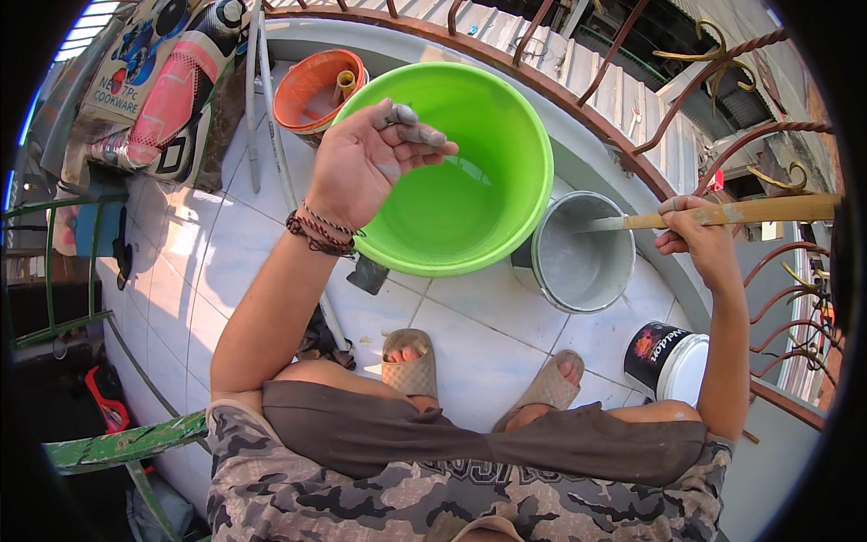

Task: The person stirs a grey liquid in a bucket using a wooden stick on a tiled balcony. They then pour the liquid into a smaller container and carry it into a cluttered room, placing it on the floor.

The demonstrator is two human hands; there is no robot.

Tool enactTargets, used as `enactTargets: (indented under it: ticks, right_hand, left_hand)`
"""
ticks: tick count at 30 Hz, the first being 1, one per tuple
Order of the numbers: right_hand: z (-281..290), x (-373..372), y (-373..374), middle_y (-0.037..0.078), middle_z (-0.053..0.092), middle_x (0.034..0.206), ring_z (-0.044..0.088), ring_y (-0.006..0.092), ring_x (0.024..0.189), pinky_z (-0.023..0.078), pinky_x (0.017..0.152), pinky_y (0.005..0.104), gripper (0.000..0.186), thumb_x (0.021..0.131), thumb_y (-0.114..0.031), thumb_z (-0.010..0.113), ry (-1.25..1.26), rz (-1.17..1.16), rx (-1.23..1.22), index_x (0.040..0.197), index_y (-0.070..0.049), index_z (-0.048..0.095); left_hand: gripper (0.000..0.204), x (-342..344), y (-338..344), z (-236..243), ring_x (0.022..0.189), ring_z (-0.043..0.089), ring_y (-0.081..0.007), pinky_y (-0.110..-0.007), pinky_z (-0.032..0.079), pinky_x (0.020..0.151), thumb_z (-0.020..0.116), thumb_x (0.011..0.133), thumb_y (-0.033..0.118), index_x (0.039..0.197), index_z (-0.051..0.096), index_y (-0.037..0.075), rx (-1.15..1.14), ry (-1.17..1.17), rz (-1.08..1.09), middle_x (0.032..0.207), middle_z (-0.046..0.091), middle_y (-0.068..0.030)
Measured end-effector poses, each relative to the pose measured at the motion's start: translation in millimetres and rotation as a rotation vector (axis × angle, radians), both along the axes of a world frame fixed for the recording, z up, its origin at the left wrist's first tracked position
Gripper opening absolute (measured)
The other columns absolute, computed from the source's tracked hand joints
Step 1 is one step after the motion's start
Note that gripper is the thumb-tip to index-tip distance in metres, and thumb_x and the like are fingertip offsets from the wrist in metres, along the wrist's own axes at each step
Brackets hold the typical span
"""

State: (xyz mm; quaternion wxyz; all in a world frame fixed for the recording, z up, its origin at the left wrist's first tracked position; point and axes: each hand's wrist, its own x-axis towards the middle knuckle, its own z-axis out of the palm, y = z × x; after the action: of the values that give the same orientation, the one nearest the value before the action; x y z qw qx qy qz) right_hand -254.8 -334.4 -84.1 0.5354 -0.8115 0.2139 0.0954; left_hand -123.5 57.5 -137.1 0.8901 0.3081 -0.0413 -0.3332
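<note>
My left hand (370, 158), palm turned up with grey smears on its loosely bent fingers, is raised over the left side of a large green tub (461, 226) holding some clear liquid, and holds nothing. My right hand (691, 226) grips a long wooden stick (759, 210) at the right. The stick's grey-coated lower end reaches into a bucket of grey paint or slurry (578, 266), which stands just right of the tub.
An orange bucket (293, 81) stands behind, near long pipes (282, 172). Stacked boxes (126, 81) are upper left, green metal frames (117, 438) left. A black-and-white pail (682, 361) is by my right knee. A rusty railing (632, 144) curves along the balcony edge.
</note>
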Motion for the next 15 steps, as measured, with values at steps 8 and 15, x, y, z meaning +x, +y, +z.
enactTargets:
  ticks: [8, 15]
  right_hand:
    - [-6.8, -2.4, 26.5, 0.011, 0.064, 0.082, 0.065, 0.0142, 0.064, 0.056, 0.059, 0.0249, 0.022, 0.085, -0.012, 0.059, -0.099, 0.025, 0.097, 0.096, 0.007, 0.062]
    - [8.0, -1.3, 11.7, 0.01, 0.063, 0.078, 0.064, 0.0149, 0.059, 0.056, 0.054, 0.0249, 0.019, 0.082, -0.008, 0.06, 0.057, -0.004, -0.054, 0.095, 0.007, 0.061]
  left_hand:
    - [0.038, -3.3, -0.8, 11.6, 0.086, 0.055, -0.0407, -0.048, 0.04, 0.084, 0.029, 0.098, 0.033, 0.083, 0.053, 0.008, -0.016, -0.114, -0.014, 0.073, 0.055, -0.0168]
    - [0.029, -11.6, -3.8, 15.7, 0.08, 0.058, -0.0325, -0.042, 0.044, 0.079, 0.036, 0.1, 0.027, 0.087, 0.052, 0.006, 0.211, -0.021, 0.075, 0.07, 0.054, -0.011]
